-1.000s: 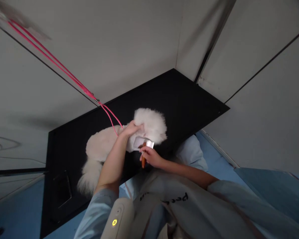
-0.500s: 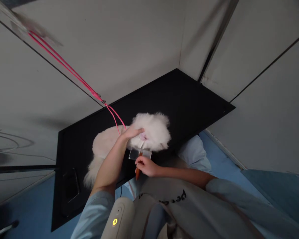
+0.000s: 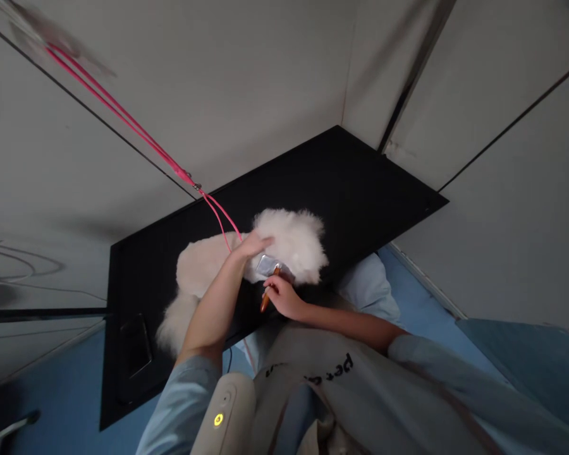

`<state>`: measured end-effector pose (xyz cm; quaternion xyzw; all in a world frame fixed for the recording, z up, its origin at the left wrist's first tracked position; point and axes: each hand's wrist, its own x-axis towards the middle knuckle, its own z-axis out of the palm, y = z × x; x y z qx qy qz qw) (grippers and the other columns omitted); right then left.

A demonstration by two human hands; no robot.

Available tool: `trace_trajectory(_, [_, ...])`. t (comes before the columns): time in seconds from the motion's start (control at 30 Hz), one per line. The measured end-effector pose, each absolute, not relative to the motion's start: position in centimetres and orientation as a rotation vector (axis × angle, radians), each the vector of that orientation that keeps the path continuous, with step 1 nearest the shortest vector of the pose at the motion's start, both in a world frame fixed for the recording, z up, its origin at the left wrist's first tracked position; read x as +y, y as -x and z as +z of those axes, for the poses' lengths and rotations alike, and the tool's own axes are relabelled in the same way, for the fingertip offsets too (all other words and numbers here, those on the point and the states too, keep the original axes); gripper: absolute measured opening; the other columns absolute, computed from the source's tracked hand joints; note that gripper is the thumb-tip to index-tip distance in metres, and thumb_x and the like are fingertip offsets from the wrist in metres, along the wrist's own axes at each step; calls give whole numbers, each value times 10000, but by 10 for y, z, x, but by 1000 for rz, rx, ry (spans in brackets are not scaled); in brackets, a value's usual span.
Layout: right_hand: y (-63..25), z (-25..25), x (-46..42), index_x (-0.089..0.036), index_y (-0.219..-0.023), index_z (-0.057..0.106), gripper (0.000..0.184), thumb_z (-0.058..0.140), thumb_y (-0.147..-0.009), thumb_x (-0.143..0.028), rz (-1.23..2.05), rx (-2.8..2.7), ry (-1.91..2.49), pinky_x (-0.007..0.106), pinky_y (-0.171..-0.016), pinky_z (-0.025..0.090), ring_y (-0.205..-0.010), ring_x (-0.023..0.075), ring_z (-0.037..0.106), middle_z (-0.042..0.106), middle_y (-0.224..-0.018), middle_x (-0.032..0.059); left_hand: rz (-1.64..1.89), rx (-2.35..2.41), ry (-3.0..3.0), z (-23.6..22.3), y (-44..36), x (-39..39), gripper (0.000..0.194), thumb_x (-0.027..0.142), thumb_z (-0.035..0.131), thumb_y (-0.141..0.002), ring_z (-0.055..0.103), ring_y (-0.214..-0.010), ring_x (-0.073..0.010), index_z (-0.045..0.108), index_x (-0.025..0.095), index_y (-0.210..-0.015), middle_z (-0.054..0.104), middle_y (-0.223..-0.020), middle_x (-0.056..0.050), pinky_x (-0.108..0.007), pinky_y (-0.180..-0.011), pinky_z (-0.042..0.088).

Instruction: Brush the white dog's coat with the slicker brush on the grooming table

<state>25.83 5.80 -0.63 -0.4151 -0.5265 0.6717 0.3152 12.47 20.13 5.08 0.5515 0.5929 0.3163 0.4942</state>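
Note:
A small dog with fluffy white fur on its head (image 3: 301, 243) and a close-clipped body (image 3: 199, 262) is on a black table (image 3: 360, 196). My left hand (image 3: 255, 245) holds the dog by the head, the thumb showing on the fur and the other fingers mostly hidden. My right hand (image 3: 283, 296) is closed round the orange-brown handle of a slicker brush (image 3: 269, 265). Its flat, pale head lies against the fur on the near side of the dog's head. A pink lead loop (image 3: 222, 218) runs down to the dog's neck.
The pink lead stretches up to a pole (image 3: 16, 22) at upper left. A dark phone (image 3: 136, 346) lies on the table's left part. Grey walls (image 3: 265, 82) stand behind the table. A pale rounded device with a yellow light (image 3: 226, 411) hangs before my apron (image 3: 360, 398).
My right hand has moved the brush up and slightly right, from just below the dog's head onto its fur. My left hand stays on the head. The view has shifted slightly.

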Motion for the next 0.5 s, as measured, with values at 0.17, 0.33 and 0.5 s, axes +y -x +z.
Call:
trace_trajectory(0.17, [-268,-5,59,-173,-906,581,109,520,-840,-111,1893,-1508,1048,213,-611,441,-592,93,540,574,-657,-35,798,1483,-1349,48,-136,210,513,389,766,-561,655,-921,-260,682,92,-971,724,-906,-117,-363,-867,513])
trace_trajectory(0.33, [-278,-7,62,-171,-873,594,125,536,-812,-79,1797,-1567,1134,217,-621,441,-620,94,546,600,-690,-22,833,1569,-1310,36,-136,217,398,320,676,-598,669,-894,-256,679,95,-925,726,-872,-119,-340,-803,538])
trace_trajectory(0.5, [-285,-10,66,-182,-951,602,159,516,-837,-111,1825,-1489,1047,212,-611,449,-618,93,570,634,-700,-20,843,1650,-1280,40,-134,215,365,242,623,-596,679,-854,-241,687,130,-937,729,-813,-91,-309,-755,550])
